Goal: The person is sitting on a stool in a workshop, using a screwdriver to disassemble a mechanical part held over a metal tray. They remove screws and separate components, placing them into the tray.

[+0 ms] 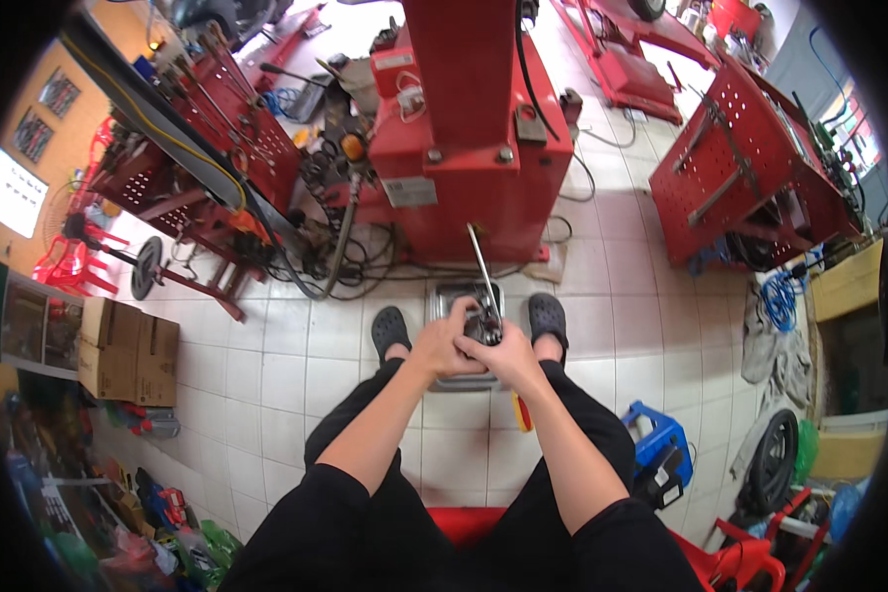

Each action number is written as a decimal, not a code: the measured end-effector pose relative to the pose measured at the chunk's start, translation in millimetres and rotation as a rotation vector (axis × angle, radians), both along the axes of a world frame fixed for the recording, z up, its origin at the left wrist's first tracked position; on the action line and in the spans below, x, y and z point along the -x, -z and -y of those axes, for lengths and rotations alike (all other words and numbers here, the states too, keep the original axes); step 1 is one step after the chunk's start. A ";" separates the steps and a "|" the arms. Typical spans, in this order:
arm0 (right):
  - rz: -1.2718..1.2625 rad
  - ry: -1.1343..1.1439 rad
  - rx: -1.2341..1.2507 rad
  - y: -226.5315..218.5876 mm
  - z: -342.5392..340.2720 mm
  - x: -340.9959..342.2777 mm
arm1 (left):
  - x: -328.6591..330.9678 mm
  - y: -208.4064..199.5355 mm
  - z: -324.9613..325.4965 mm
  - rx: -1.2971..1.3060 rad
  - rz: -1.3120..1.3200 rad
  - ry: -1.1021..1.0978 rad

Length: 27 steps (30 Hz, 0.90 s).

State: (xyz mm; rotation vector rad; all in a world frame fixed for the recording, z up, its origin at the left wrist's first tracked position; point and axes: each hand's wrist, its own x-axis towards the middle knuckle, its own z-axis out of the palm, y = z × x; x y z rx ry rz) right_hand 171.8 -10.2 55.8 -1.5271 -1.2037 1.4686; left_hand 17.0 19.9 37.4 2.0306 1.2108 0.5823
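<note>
Between my feet, my left hand and my right hand are together over a grey metal tray on the floor. Both are closed around a small dark metal part, much of it hidden by my fingers. A long, thin silver rod slants up and away from the part, beside my right thumb and fingers. I cannot tell whether it is fixed to the part. Just below my right wrist, a yellow and red handle shows near my right leg.
A red machine base stands close ahead, with black hoses and cables on the tiled floor. Red perforated carts stand left and right. A blue tool case sits by my right knee, cardboard boxes at left.
</note>
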 end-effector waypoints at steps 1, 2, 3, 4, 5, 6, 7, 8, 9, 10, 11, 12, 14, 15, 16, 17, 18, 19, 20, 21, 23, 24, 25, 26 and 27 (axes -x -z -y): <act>0.056 -0.010 0.028 2.2 -3.1 0.2 | 2.2 -2.5 -2.9 -0.002 -0.025 -0.007; -0.002 -0.027 0.010 1.9 -3.6 -2.4 | -0.7 -11.3 -1.2 0.008 -0.043 -0.013; -0.002 -0.027 0.000 6.4 -3.3 -3.7 | -4.6 -20.4 0.6 0.014 -0.057 -0.022; -0.001 -0.027 -0.010 14.6 -2.7 -2.9 | -3.3 -23.5 1.5 0.035 -0.082 -0.025; -0.006 -0.034 -0.016 8.1 -2.4 1.7 | 0.4 -26.1 7.0 0.038 -0.074 -0.045; 0.023 -0.048 -0.009 -5.2 3.5 3.9 | 4.2 -28.9 14.3 0.043 -0.065 -0.066; 0.002 -0.074 -0.005 -6.2 5.3 5.1 | 8.1 -32.3 20.3 0.047 -0.056 -0.085; -0.019 -0.093 -0.010 -5.2 6.6 4.9 | 9.5 -40.2 22.6 0.132 -0.131 -0.091; -0.030 -0.111 -0.002 -1.2 8.4 2.8 | 10.3 -39.9 28.7 0.087 -0.053 -0.071; -0.015 -0.140 0.049 3.4 7.0 -1.7 | 11.9 -37.3 35.9 0.041 0.024 -0.048; 0.043 -0.156 0.050 -0.5 9.8 -6.3 | 13.7 -35.7 46.8 0.003 0.105 -0.028; 0.101 -0.170 0.049 -5.5 10.0 -10.8 | 16.8 -36.6 57.2 0.104 0.065 -0.058; 0.214 -0.133 -0.040 -10.9 10.9 -18.2 | 20.6 -31.6 72.0 0.162 -0.028 -0.065; 0.282 -0.167 -0.008 -27.6 17.0 -14.4 | 28.6 -25.2 84.5 0.208 -0.089 -0.081; 0.264 -0.210 0.023 -46.6 22.2 -10.4 | 34.6 -19.8 92.1 0.152 -0.228 -0.115; 0.261 -0.243 0.054 -62.1 29.4 -11.1 | 32.2 -24.2 100.4 0.172 -0.253 -0.154; 0.238 -0.281 0.074 -65.8 34.0 -13.5 | 27.1 -32.6 102.5 0.181 -0.269 -0.186; 0.213 -0.304 0.026 -62.5 40.4 -12.4 | 23.0 -42.2 105.3 0.187 -0.286 -0.218; 0.204 -0.323 -0.026 -54.3 44.2 -14.9 | 14.8 -53.4 108.5 0.163 -0.265 -0.204; 0.183 -0.351 -0.086 -49.0 48.1 -13.7 | 16.6 -57.6 112.8 0.156 -0.236 -0.175; 0.267 -0.353 -0.174 -39.5 58.2 -5.6 | 24.1 -59.9 120.5 0.139 -0.175 -0.114; 0.322 -0.356 -0.227 -48.1 69.2 -1.7 | 25.5 -64.8 131.5 0.119 -0.143 -0.134; 0.379 -0.356 -0.279 -57.3 79.0 2.0 | 27.1 -70.4 141.1 0.090 -0.127 -0.177; 0.501 -0.351 -0.302 -75.0 94.6 10.5 | 29.7 -76.4 153.3 0.129 -0.139 -0.225; 0.654 -0.349 -0.335 -79.8 99.6 14.6 | 30.2 -84.0 157.3 0.156 -0.153 -0.259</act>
